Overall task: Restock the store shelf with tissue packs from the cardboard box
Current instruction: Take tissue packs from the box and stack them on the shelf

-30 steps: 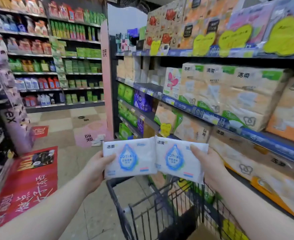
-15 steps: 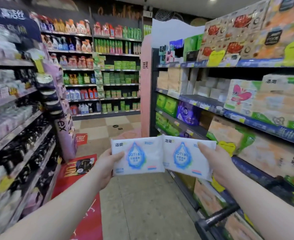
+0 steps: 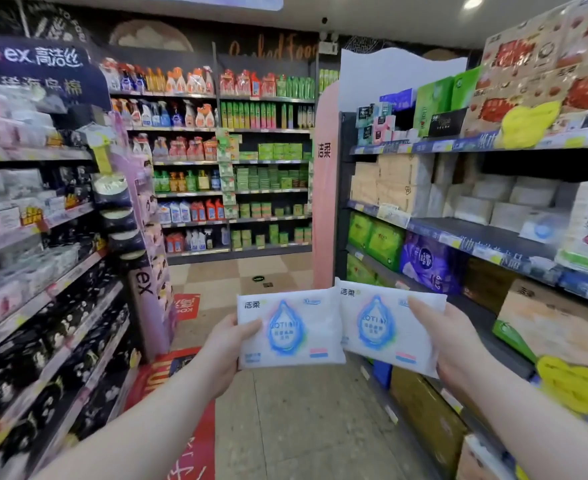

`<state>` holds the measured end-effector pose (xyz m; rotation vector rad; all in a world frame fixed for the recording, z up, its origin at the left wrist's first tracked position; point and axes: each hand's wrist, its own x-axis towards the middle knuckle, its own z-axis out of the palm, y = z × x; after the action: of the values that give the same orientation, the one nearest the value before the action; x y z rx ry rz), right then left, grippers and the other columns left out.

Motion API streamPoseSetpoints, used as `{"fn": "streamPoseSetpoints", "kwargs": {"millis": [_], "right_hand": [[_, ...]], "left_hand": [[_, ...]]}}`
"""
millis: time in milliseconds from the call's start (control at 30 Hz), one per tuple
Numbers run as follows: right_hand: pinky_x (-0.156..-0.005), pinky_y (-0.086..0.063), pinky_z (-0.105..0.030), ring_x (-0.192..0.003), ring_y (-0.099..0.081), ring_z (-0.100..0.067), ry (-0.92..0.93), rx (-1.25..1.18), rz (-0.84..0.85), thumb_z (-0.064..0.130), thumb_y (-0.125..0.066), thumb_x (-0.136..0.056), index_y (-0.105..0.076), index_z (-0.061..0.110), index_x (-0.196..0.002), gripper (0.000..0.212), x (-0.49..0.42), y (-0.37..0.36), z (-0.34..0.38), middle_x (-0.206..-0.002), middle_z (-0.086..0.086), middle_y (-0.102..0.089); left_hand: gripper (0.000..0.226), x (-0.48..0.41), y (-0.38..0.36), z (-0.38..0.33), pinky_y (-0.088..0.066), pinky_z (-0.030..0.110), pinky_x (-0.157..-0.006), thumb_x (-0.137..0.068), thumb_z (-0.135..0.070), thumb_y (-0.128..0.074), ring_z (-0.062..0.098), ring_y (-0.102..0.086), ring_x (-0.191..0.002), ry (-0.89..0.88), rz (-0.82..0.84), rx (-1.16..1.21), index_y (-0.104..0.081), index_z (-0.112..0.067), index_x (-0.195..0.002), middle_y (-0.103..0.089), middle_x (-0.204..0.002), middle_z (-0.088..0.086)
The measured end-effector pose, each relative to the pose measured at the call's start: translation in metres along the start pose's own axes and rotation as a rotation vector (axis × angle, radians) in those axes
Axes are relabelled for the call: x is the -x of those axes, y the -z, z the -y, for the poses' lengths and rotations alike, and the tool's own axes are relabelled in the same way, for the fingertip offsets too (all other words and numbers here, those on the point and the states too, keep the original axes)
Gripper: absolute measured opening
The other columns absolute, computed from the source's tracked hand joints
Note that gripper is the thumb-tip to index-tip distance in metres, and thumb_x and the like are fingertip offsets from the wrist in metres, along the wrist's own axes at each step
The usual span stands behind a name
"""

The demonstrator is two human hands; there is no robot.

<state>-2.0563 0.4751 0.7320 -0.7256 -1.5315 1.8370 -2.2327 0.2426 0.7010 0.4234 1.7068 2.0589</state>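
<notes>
Left hand (image 3: 225, 344) gripping left tissue pack (image 3: 289, 332), right hand (image 3: 453, 336) gripping right tissue pack (image 3: 382, 323)

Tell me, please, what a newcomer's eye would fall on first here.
Two white tissue packs with blue droplet prints, side by side at centre: the left pack in the left hand, the right pack in the right hand. Then the shelf on the right, partly bare.
</notes>
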Motion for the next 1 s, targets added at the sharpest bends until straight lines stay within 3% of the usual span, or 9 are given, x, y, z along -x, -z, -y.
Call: {"fn": "streamPoseSetpoints", "kwargs": {"millis": [133, 267, 367, 467, 700, 767, 900, 1000], "right_hand": [[-0.077, -0.050, -0.067, -0.088, -0.069, -0.038, 0.042, -0.004, -0.005, 0.023, -0.061, -0.091, -0.063, 0.017, -0.100, 0.011, -0.077, -0.005, 0.014, -0.103, -0.016, -0.071], [-0.076, -0.051, -0.067, -0.088, -0.069, -0.039, 0.044, -0.006, -0.041, 0.024, -0.063, -0.090, -0.058, 0.017, -0.120, 0.031, -0.133, -0.008, 0.019, -0.107, -0.016, -0.069], [-0.080, -0.054, -0.059, -0.089, -0.069, -0.034, 0.059, 0.019, -0.074, 0.023, -0.061, -0.091, -0.058, 0.016, -0.117, 0.026, -0.163, -0.005, 0.024, -0.107, -0.014, -0.069], [-0.077, -0.056, -0.055, -0.090, -0.069, -0.033, 0.092, 0.066, -0.120, 0.024, -0.061, -0.091, -0.061, 0.022, -0.098, 0.008, -0.195, 0.003, 0.029, -0.102, -0.013, -0.070], [-0.071, -0.054, -0.064, -0.087, -0.070, -0.034, 0.143, 0.084, -0.303, 0.031, -0.066, -0.088, -0.061, 0.025, -0.097, 0.012, -0.276, 0.026, 0.030, -0.100, -0.012, -0.071], [-0.073, -0.054, -0.064, -0.086, -0.070, -0.035, 0.153, 0.072, -0.366, 0.030, -0.067, -0.087, -0.061, 0.021, -0.098, 0.016, -0.300, 0.030, 0.032, -0.099, -0.014, -0.071], [-0.078, -0.055, -0.060, -0.087, -0.070, -0.034, 0.183, 0.069, -0.453, 0.026, -0.066, -0.088, -0.059, 0.013, -0.106, 0.023, -0.341, 0.028, 0.041, -0.100, -0.015, -0.071], [-0.084, -0.056, -0.050, -0.091, -0.069, -0.029, 0.226, 0.066, -0.555, 0.025, -0.065, -0.089, -0.059, 0.014, -0.108, 0.023, -0.360, 0.032, 0.043, -0.103, -0.010, -0.070]], "left_hand": [[0.013, -0.076, -0.025, -0.010, -0.052, 0.052, -0.083, -0.094, -0.006, -0.052, 0.025, -0.073, -0.073, -0.016, 0.019, -0.003, -0.058, -0.014, -0.102, -0.076, -0.083, 0.007], [0.012, -0.136, -0.045, -0.011, -0.055, 0.042, -0.067, -0.094, -0.010, -0.053, 0.026, -0.071, -0.072, 0.000, 0.010, 0.004, -0.058, -0.015, -0.103, -0.076, -0.082, 0.006], [0.018, -0.177, -0.061, -0.013, -0.058, 0.039, -0.057, -0.094, -0.010, -0.053, 0.028, -0.071, -0.075, 0.027, 0.034, 0.014, -0.055, -0.012, -0.112, -0.074, -0.094, 0.012], [0.017, -0.222, -0.080, -0.011, -0.055, 0.032, -0.046, -0.095, -0.010, -0.052, 0.023, -0.071, -0.068, 0.049, 0.080, 0.043, -0.054, -0.011, -0.112, -0.071, -0.099, 0.014], [0.022, -0.337, -0.141, -0.006, -0.056, 0.032, -0.046, -0.094, -0.007, -0.051, 0.024, -0.070, -0.071, 0.062, 0.248, 0.039, -0.051, -0.009, -0.116, -0.069, -0.100, 0.014], [0.018, -0.372, -0.158, -0.009, -0.056, 0.032, -0.046, -0.094, -0.007, -0.051, 0.022, -0.071, -0.065, 0.059, 0.322, 0.043, -0.053, -0.012, -0.111, -0.072, -0.093, 0.010], [0.013, -0.438, -0.194, -0.016, -0.057, 0.031, -0.046, -0.095, -0.006, -0.050, 0.016, -0.071, -0.058, 0.042, 0.462, 0.044, -0.057, -0.017, -0.098, -0.074, -0.075, 0.001], [0.015, -0.482, -0.224, -0.015, -0.056, 0.031, -0.044, -0.095, -0.005, -0.048, 0.018, -0.071, -0.059, 0.051, 0.584, 0.048, -0.058, -0.012, -0.104, -0.074, -0.084, 0.007]]}}
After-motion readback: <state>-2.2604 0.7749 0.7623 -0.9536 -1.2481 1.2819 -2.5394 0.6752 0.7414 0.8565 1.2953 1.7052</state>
